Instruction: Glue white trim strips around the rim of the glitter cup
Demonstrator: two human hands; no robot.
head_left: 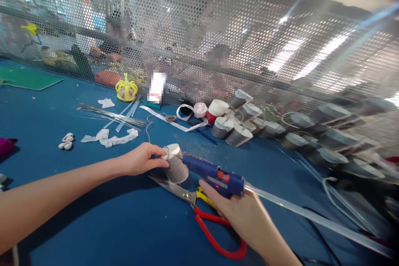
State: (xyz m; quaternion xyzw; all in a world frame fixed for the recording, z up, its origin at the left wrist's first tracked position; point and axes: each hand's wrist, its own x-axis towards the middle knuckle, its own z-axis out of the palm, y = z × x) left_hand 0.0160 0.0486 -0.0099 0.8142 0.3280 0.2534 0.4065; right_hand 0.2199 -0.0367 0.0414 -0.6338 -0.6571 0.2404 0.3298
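Observation:
My left hand (pixel 146 158) pinches the rim of a small grey fabric-covered cup (pixel 177 168), tilted above the blue table. A thin grey cord (pixel 148 128) trails from the rim, close to my fingertips. In my right hand (pixel 240 212) is a blue glue gun (pixel 207 170), its nozzle at the cup's upper side near the rim. A long clear glue stick (pixel 311 216) sticks out of the gun's back. Scissors (pixel 205 224) with red and yellow handles lie on the table under the gun, partly hidden by my right hand.
Several grey covered cups (pixel 238 135) are piled at the right. Thin wires (pixel 109 114), a white ribbon (pixel 174 124), lace scraps (pixel 109 137) and a yellow crown-shaped piece (pixel 126 89) lie farther back. A perforated metal screen (pixel 174 20) stands along the table's far edge. A black cable (pixel 321 235) runs at lower right.

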